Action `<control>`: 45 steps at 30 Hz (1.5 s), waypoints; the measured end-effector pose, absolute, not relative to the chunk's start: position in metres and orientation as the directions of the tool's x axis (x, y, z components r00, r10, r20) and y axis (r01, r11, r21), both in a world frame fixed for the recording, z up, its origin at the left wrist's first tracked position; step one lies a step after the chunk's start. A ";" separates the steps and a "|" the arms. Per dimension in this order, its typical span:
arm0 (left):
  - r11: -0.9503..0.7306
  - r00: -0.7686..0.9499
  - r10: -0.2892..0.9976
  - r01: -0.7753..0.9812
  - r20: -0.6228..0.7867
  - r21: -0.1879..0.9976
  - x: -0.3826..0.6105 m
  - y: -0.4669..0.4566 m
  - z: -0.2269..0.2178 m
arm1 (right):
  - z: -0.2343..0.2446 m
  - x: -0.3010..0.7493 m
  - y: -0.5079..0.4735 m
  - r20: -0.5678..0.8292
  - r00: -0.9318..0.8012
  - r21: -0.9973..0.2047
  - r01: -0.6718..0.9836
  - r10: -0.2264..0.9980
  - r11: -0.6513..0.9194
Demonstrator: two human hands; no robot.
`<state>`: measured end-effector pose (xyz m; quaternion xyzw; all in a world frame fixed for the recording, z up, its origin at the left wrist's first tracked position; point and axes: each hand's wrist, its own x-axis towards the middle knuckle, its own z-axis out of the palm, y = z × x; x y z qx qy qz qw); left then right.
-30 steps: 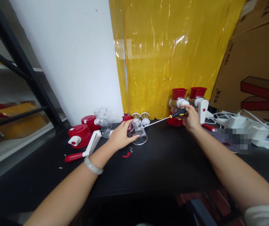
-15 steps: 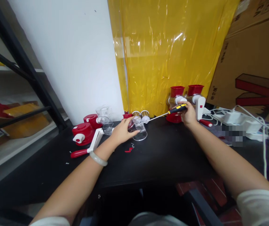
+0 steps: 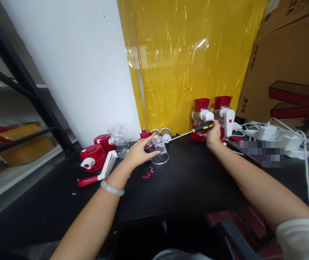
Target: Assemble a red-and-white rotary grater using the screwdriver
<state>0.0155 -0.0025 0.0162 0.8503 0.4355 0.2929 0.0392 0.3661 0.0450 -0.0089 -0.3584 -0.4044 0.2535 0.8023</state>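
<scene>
My right hand (image 3: 214, 135) is closed round the black and yellow handle of a screwdriver (image 3: 203, 126). Its long shaft points left, and the tip reaches a clear plastic housing (image 3: 161, 156) that lies on the black table. Whether the tip sits on a screw is too small to tell. My left hand (image 3: 139, 151) grips the housing from the left side, thumb toward me and fingers over the far side. Just behind it are two metal grater drums (image 3: 165, 134) and a small red part (image 3: 144, 135). Small red pieces (image 3: 147, 175) lie in front.
Red grater bases (image 3: 92, 158), a white crank with a red handle (image 3: 107, 168) and a clear hopper (image 3: 116, 133) stand at left. Two assembled rotary graters (image 3: 223, 112) stand back right. A phone (image 3: 252, 151), white chargers and cables (image 3: 290, 146) lie at right, before a cardboard box (image 3: 292, 65).
The whole view has shifted slightly. Both hands keep their hold, and the screwdriver stays at the clear housing with almost the same slant.
</scene>
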 end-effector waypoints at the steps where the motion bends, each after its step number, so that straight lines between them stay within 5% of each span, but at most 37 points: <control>1: -0.608 0.441 0.767 0.731 0.466 0.309 0.016 -0.004 0.015 | -0.009 0.368 0.044 0.444 0.542 -0.781 -0.155 0.713 0.604; 12: -0.373 0.204 0.878 0.859 0.433 0.350 0.019 -0.006 0.010 | -0.001 0.358 0.037 0.430 0.606 -0.791 -0.105 0.669 0.603; 25: -0.421 0.252 0.845 0.857 0.472 0.297 0.019 -0.006 0.005 | -0.002 0.370 0.036 0.494 0.482 -0.768 -0.147 0.723 0.623; 33: -0.573 0.399 0.728 0.801 0.557 0.175 0.015 0.001 -0.002 | 0.000 0.369 0.041 0.485 0.596 -0.782 -0.032 0.640 0.622; 45: -0.601 0.408 0.733 0.764 0.545 0.237 0.014 0.000 0.002 | 0.000 0.376 0.036 0.475 0.490 -0.813 -0.072 0.731 0.577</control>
